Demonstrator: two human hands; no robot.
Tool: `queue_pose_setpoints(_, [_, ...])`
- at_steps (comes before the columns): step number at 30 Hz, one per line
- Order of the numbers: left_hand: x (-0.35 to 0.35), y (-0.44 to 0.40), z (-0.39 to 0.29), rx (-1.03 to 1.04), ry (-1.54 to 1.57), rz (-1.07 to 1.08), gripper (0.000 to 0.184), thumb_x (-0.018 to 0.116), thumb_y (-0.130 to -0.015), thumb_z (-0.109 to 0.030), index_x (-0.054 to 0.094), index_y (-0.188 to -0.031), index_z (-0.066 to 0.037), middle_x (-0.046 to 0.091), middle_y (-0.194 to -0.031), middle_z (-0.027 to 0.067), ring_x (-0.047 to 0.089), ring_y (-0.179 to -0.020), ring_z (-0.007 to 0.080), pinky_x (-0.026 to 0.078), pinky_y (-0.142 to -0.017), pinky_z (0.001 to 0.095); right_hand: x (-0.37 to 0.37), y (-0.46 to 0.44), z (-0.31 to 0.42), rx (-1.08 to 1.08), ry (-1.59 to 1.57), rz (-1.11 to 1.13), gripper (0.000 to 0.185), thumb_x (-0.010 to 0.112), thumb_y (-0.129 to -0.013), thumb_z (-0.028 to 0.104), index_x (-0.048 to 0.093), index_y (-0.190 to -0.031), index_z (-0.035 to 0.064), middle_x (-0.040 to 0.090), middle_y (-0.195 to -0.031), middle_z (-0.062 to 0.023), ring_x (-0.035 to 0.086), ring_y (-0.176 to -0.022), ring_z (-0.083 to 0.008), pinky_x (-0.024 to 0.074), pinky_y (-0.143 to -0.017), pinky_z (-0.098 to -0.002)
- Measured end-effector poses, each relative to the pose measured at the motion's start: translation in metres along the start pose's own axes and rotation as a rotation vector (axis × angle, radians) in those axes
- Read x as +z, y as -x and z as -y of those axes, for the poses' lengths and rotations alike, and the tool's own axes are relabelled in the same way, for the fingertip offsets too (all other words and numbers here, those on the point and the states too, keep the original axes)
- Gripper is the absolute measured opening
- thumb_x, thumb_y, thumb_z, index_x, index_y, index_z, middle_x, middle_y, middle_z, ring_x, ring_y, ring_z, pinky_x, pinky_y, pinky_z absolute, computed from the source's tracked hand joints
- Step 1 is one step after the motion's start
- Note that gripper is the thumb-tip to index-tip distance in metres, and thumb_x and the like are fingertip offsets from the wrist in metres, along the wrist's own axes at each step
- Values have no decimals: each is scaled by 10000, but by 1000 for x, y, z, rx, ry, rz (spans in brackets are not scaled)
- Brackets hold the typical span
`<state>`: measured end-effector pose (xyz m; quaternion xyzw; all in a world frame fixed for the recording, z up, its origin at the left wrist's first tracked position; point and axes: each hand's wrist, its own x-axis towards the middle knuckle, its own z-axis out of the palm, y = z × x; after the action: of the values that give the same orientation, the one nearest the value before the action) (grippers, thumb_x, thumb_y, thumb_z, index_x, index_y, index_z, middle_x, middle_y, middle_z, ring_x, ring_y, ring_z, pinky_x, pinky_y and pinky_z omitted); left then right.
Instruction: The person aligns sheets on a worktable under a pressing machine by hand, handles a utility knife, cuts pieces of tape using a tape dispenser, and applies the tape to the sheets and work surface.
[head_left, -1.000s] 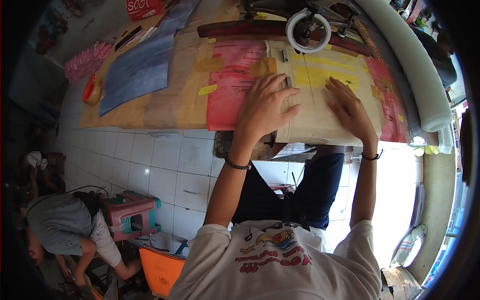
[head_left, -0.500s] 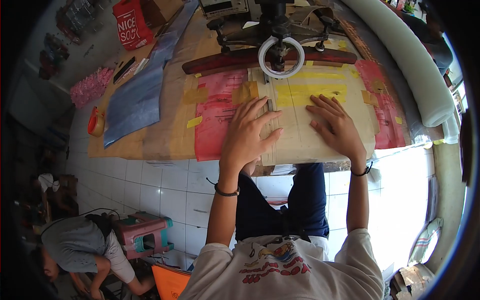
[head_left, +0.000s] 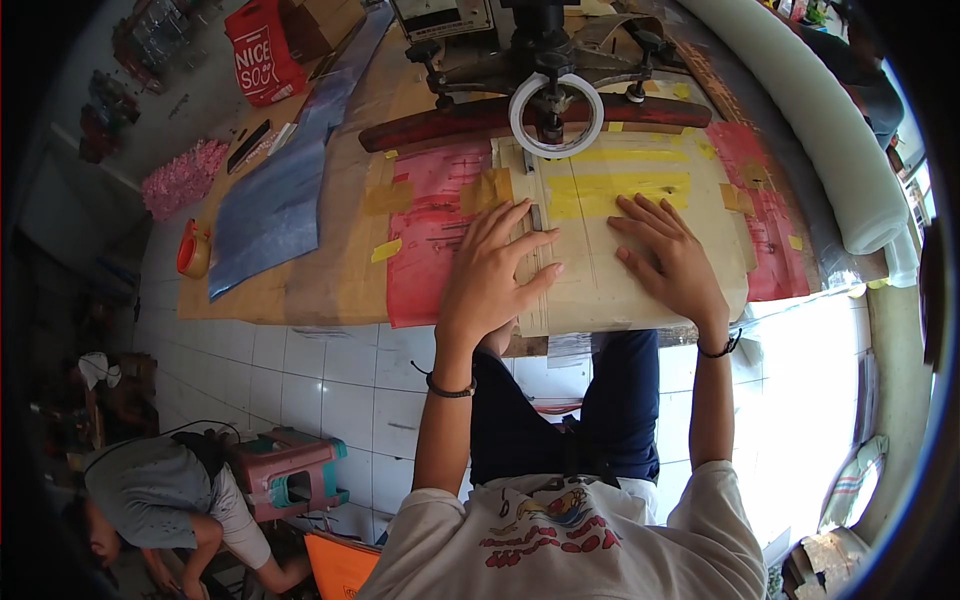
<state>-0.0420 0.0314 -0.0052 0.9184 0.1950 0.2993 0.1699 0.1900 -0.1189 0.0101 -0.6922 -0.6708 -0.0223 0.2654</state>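
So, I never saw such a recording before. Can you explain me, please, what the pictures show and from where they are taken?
There is no robot here, only a person with two bare hands. Every picture comes from one camera worn on the head, looking forward and down. The left hand and right hand lie palm down, fingers spread, on a pale sheet with yellow strips. I see nothing held in either. Reddish panels lie at both sides; further left are a blue-grey sheet and an orange tape roll. Beyond the hands stands a dark machine with a white ring.
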Motion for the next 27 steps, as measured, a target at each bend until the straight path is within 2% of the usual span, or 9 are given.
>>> queue_pose_setpoints(22, [-3,0,-1,-19,17,9,384,777,-862,-344,765,-1189,-142,557,-1473,170,472,-1398,345,340,-1192,493,0,-1,2,7,-5,9,367,668,-951,214,691,-1291,79,596,-1457,-152,477,-1426,-349,301,-1231,-519])
queue_pose_setpoints(25, [-2,0,-1,-15,10,1,381,779,-860,-338,767,-1185,-141,563,-1465,171,477,-1391,346,343,-1190,488,-6,-9,-6,-4,-94,-3,370,678,-956,199,680,-1293,46,663,-1362,-166,576,-1332,-346,411,-1155,-485])
queue_pose_setpoints(27, [-1,1,0,-11,3,-2,382,779,-859,-335,768,-1187,-140,566,-1459,172,481,-1387,346,346,-1187,484,-9,-26,-1,165,-278,-60,379,683,-968,203,667,-1301,24,707,-1266,-179,658,-1202,-337,491,-1050,-441])
